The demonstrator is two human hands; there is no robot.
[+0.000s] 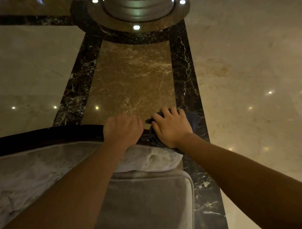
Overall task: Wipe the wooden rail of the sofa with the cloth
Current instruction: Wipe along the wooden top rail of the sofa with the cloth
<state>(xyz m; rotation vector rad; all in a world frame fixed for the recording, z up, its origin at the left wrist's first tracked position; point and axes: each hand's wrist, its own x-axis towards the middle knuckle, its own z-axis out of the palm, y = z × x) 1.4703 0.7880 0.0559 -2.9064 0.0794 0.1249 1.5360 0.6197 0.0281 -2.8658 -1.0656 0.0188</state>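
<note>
Cloth [148,137] under right hand [171,127], left hand [123,129] gripping rail [53,135]

Polished marble floor [247,59]: beige slabs, dark veined border strips, brown centre panel. Grey upholstered sofa [146,200] stands on it. Wooden rail [45,137] caps sofa back. Dark cloth [147,137] lies on rail's right end. Round column base [139,8] beyond.

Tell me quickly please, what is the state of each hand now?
Left hand: closed, fingers curled over the wooden rail, gripping it.
Right hand: open, fingers spread, pressing the cloth onto the rail.
</note>
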